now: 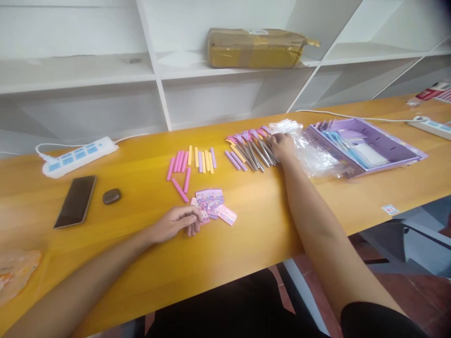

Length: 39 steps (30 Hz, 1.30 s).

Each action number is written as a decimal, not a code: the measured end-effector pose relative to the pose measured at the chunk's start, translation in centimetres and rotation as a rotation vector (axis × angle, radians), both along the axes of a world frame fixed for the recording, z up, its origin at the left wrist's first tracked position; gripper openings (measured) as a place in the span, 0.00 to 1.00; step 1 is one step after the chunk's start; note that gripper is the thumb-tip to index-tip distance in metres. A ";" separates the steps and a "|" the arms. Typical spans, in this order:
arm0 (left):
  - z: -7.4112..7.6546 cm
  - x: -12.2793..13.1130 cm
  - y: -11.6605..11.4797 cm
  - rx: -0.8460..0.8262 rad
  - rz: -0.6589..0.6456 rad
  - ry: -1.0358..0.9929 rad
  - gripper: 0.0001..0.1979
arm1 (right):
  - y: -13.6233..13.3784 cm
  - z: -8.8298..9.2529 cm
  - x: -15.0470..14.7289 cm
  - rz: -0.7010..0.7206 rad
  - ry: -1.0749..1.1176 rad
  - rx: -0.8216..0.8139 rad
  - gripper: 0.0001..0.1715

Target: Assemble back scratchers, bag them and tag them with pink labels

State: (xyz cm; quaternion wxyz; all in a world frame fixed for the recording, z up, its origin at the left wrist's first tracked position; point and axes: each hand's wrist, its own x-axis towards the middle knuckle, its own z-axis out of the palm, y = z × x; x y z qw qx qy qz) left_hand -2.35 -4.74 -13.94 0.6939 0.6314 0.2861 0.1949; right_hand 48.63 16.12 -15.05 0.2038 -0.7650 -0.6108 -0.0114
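Since our right hand (pixel 283 149) sits at abt 2 o'clock from the card pile, btwn the silver-shafted sticks (pixel 259 152) w/ pink & purple heads at 1 and the clear plastic bags (pixel 317 152) at 2, a snag looks like the main risk. Its fingers curl in at the far-right sticks, but the tips are hidden, so we can't tell if they pinch a shaft, a bag or nothing. Shafts overlap, so pulling one could drag its neighbours & splay the row; the bags lie rumpled against the purple box (pixel 405 143), also at 2, so film could catch & come along too. Our left hand (pixel 179 221), at 8 on the pile, has fingers loosely bent and close together, thumb over them, at the edge of the printed cards (pixel 227 214); can't tell if any card is gripped. Those lie loose & overlapping, so a sleepy sweep of that wrist could fan them out. Pink tubes (pixel 180 190) at 10 look round, so a knock could roll them, & purple tubes (pixel 232 160) at 1, just left of the sticks, could get bumped if the row shifts.
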 end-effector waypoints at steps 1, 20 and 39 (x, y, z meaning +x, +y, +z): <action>0.0 0.0 0.0 -0.001 -0.001 0.002 0.19 | 0.0 -1.0 0.0 -0.021 0.005 -0.003 0.32; 0.0 -0.1 -0.1 0.005 -0.005 0.043 0.18 | 0.8 -2.4 2.2 -0.081 0.098 -0.034 0.27; -0.1 -0.2 0.0 -0.006 -0.019 0.044 0.19 | -0.3 2.6 -1.8 -0.095 0.033 0.152 0.26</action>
